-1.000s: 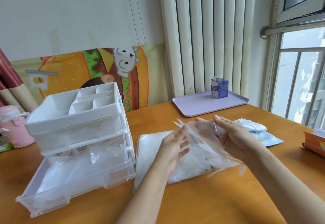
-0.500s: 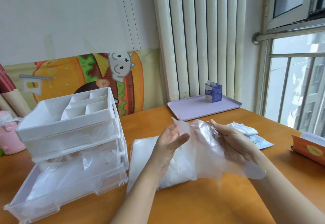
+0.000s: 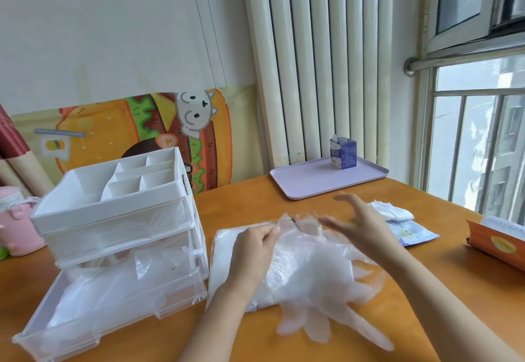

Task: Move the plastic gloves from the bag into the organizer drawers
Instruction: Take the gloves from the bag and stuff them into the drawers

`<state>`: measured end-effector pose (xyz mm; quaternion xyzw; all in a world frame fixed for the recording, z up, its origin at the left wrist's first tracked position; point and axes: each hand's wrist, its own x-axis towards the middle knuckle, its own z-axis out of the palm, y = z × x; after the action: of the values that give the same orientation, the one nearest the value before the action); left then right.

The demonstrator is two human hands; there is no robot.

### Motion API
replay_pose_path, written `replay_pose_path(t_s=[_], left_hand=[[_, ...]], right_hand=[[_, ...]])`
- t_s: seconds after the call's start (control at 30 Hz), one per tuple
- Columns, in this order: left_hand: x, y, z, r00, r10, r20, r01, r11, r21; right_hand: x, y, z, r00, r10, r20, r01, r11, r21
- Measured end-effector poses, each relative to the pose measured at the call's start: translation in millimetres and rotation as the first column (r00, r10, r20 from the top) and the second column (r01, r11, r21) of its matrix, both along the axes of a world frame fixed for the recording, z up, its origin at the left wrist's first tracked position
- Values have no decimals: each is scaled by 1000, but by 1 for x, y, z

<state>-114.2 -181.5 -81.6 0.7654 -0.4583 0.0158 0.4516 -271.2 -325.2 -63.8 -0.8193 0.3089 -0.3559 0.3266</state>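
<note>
Thin clear plastic gloves (image 3: 312, 276) are pinched by the left hand (image 3: 252, 251), with the right hand (image 3: 360, 225) loose-fingered above them. To the left of both hands, the white plastic organizer's pulled-out bottom drawer (image 3: 159, 307) already holds some. The flat translucent bag (image 3: 224, 256) underneath looks far from empty.

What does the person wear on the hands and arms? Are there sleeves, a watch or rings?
Nothing worn shows. The left hand and the right hand are bare, and both arms are bare to the frame edge: no sleeves, watch or rings seen. The right hand is blurred.
</note>
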Motion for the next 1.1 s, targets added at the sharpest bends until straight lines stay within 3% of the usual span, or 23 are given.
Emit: replay_pose_path(t_s=[0.1,0.2,0.3,0.43,0.63,0.73,0.83,0.93,1.0,1.1], left_hand=[[-11,3,11,996,-79,-47,75,993,-94],[-18,4,20,991,-130,-29,126,986,-109],[-23,6,26,995,-97,37,102,984,-143],[-29,11,48,988,-128,85,145,961,-237],[-25,35,98,988,-106,112,133,953,-272],[-19,57,113,990,-86,114,116,949,-295],[-7,80,124,996,-38,80,62,943,-326],[9,105,132,998,49,32,-36,943,-330],[22,125,134,987,153,42,-131,936,-327],[41,157,127,958,270,91,-237,933,-269]], right_hand=[[9,21,-1,972,237,-9,-236,967,-94],[18,33,-4,948,310,77,-299,945,-130],[15,33,0,918,354,179,-358,934,-13],[6,26,10,872,462,159,-482,867,127],[-1,28,12,869,469,156,-494,826,271],[-2,38,14,784,526,328,-620,682,387],[5,52,20,697,462,548,-716,500,488],[18,70,26,685,406,605,-728,418,543],[32,81,31,709,388,589,-705,405,582],[54,98,44,750,397,529,-662,463,590]])
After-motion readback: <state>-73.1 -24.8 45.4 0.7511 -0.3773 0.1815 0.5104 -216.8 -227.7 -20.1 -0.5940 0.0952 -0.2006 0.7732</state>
